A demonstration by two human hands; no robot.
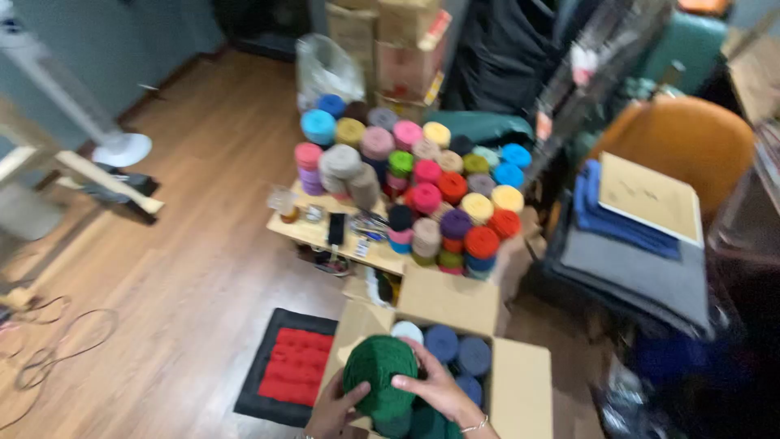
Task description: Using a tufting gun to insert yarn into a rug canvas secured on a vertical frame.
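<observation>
A large dark green yarn cone (379,375) is gripped from both sides over an open cardboard box (520,389). My left hand (333,409) holds its lower left side. My right hand (435,386) wraps its right side, with a thin bracelet at the wrist. Inside the box, blue and grey yarn cones (457,351) and a pale one (407,330) stand packed together just behind the green cone.
A low wooden table (313,232) bears several stacked yarn cones (422,175) in many colours, a dark phone (336,228) and small items. A red and black cushion (291,366) lies left of the box. Folded cloth (630,260), cardboard boxes (402,49), a fan base (122,149) and floor cables (49,349) surround.
</observation>
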